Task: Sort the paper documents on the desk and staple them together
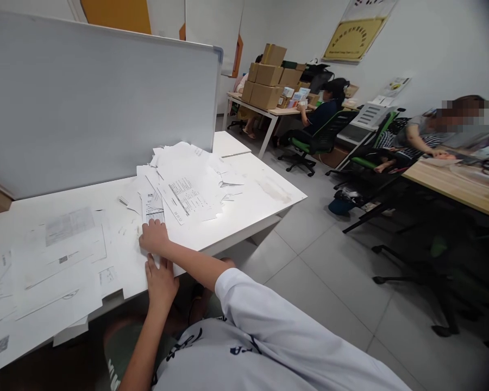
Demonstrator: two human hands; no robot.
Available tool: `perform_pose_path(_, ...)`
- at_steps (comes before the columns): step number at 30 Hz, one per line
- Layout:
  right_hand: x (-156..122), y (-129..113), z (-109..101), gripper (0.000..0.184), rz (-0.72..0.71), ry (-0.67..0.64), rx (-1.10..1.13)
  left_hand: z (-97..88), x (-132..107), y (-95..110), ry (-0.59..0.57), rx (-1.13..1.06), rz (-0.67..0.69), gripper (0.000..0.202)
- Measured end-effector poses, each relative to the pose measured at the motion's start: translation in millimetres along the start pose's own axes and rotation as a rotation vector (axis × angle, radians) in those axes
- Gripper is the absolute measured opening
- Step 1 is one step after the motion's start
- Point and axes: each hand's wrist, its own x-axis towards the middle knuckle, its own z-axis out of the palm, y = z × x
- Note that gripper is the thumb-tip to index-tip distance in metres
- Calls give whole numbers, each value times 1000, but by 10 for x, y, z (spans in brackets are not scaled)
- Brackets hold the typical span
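Note:
My right hand (155, 237) rests on the white desk, its fingers bent and closed over the near end of a narrow printed paper sheet (152, 206). Just below it, at the desk's front edge, my left hand (162, 279) lies with fingers stretched out and apart, the tips close to my right hand. What lies under both palms is hidden. Beyond my right hand spreads a messy pile of papers (187, 184), several of them printed. To the left, more printed sheets (61, 271) overlap, some hanging past the front edge.
A whiteboard panel (106, 103) stands along the back of the white desk (264, 184). Small paper scraps (126, 203) lie near the pile. On the right, people sit at other desks, with cardboard boxes (267, 81) stacked on one. A green-black swivel chair (326, 133) stands on the tiled floor.

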Motion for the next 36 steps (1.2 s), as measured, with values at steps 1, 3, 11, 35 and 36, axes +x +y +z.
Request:
perform_pose_path(1,-1,0,-3,30,0,-4,0,-7,-1,-4,-5,-1,4,63)
perform_pose_path(3,-3,-1,-9,31,0,-16,0,-23,-4,-10,-15,-1,8,61)
perform_pose_path(11,31,-35,-68,34,5,-38,13,-127,43,-39,-105,146,38,63)
perform_pose_path(35,-206,181,98,30,23,-76,-6,-118,-154,209,-229,-202,-46,81)
perform_pose_path(36,-208,205,127,29,19,-66,5,-117,-163,228,-239,-202,-49,82)
